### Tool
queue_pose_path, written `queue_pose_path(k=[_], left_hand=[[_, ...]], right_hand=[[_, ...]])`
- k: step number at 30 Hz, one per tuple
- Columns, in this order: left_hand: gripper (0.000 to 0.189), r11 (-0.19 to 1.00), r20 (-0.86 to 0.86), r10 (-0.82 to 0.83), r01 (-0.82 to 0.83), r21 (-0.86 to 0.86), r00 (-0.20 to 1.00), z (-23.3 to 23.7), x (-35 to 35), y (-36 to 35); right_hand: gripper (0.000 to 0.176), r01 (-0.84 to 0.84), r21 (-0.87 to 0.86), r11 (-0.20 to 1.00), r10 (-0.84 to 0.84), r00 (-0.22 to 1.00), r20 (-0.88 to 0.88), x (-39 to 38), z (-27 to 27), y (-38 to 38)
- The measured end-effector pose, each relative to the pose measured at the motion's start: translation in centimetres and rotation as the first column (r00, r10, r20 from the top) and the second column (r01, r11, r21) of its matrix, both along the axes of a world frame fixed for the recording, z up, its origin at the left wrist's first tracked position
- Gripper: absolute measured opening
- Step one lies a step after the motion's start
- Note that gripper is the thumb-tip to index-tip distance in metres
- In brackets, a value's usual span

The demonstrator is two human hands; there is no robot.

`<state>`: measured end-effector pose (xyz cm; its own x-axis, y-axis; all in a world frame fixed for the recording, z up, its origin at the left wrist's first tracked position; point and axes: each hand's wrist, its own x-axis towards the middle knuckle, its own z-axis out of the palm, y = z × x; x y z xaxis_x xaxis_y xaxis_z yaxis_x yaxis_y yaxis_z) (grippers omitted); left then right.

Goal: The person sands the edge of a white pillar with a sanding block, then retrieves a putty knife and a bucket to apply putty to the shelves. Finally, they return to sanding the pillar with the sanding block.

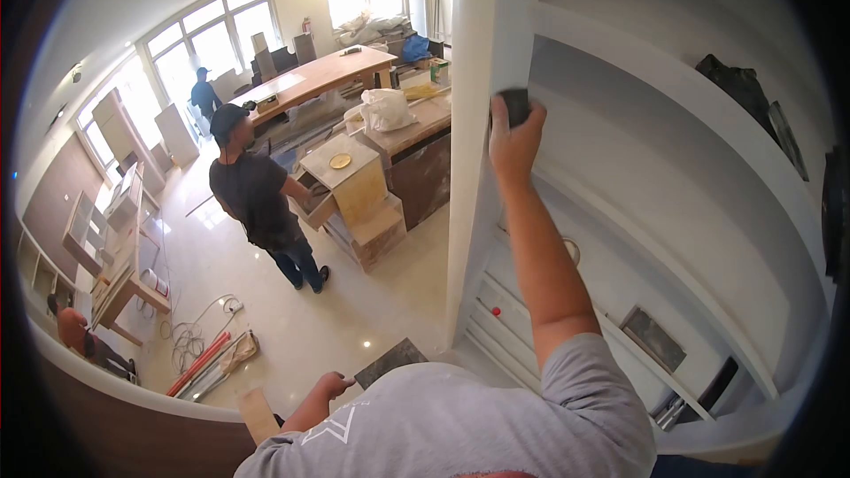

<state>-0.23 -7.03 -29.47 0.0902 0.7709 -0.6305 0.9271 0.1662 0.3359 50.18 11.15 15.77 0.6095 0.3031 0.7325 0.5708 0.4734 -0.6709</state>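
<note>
My right hand (515, 146) is raised, its fingers closed around a small dark block (512, 106), which looks like a sanding block. The block is against the edge of a tall white upright panel (496, 26) of a shelving unit. Low in front of my body, my left hand (332, 386) is closed at the corner of a dark grey rectangular sheet (390, 363). My shirt hides part of that sheet. Another dark rectangular piece (653, 339) lies on the white shelving at the right.
A co-worker in a dark shirt (252, 186) stands by a wooden cabinet (354, 173). Two other people are farther off and at lower left. Long red tubes (199, 363) and coiled cable (186, 341) lie on the floor. Black material (744, 93) rests on an upper shelf.
</note>
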Motion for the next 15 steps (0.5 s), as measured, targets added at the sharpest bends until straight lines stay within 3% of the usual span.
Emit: queue_pose_path(k=[4,7,10,13,15], left_hand=[[0.072,0.993,-0.035,0.031,-0.035,-0.117,0.999,2.2,0.9,0.0],[0.072,0.982,-0.062,-0.021,0.009,-0.188,0.998,1.0,0.8,0.8],[0.07,0.999,0.018,0.019,-0.019,-0.044,1.0,0.9,0.8,-0.5],[0.072,0.996,-0.032,0.006,-0.009,-0.087,0.999,0.3,0.5,-0.6],[0.074,0.986,-0.052,0.028,-0.036,-0.163,0.998,0.8,0.5,-0.3]], right_hand=[[0.059,-0.06,0.05,0.997,0.06,0.998,0.0,-0.5,2.9,-0.7],[0.058,0.006,-0.044,0.999,-0.007,1.0,-0.013,-0.7,-1.3,-1.0],[0.058,0.049,0.005,0.999,-0.049,0.997,0.065,-0.4,-1.2,-1.0],[0.06,-0.016,0.034,0.999,0.015,1.0,0.01,-0.6,1.9,-0.8],[0.059,-0.01,0.029,1.0,0.01,1.0,0.018,-0.5,0.2,-0.4]])
